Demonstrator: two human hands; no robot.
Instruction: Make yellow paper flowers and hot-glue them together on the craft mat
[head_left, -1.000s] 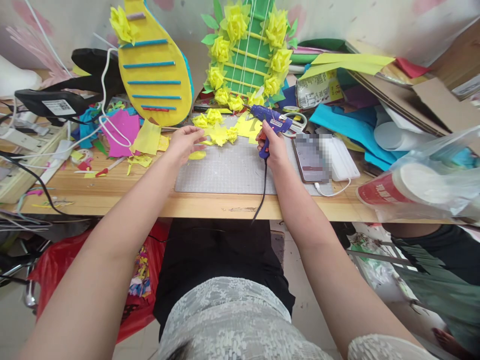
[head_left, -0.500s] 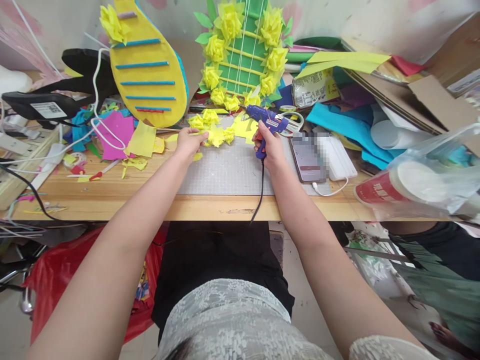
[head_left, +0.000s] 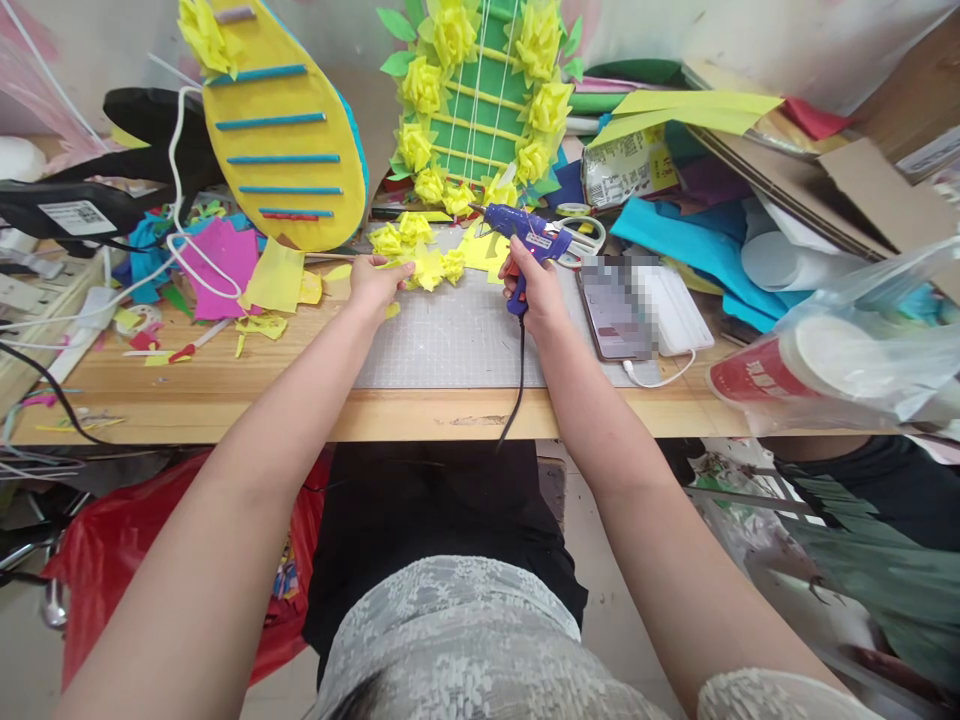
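Observation:
My right hand [head_left: 534,285] is wrapped round the handle of a blue glue gun [head_left: 521,228], whose nozzle points left toward the paper flowers. A black cord hangs from its grip over the table edge. My left hand [head_left: 377,288] is closed in a pinch at the edge of a yellow paper flower [head_left: 427,268]; its fingertips partly hide the contact. More yellow paper flowers [head_left: 401,232] lie just behind it on the grey cutting mat [head_left: 450,345]. Behind stands a green guitar-shaped craft piece [head_left: 480,130] with white strings, ringed with yellow flowers and green leaves.
A yellow pear-shaped craft piece [head_left: 289,150] with blue bars stands at the left, near pink paper [head_left: 221,265] and cables. To the right are scissors [head_left: 589,238], a phone [head_left: 611,315], a white power bank [head_left: 679,310], blue paper [head_left: 675,250] and a bagged red cup [head_left: 765,372].
The view has shifted slightly, moving the craft pieces left and up in the picture. Both hands keep nearly the same places, and the glue gun stays in my right hand.

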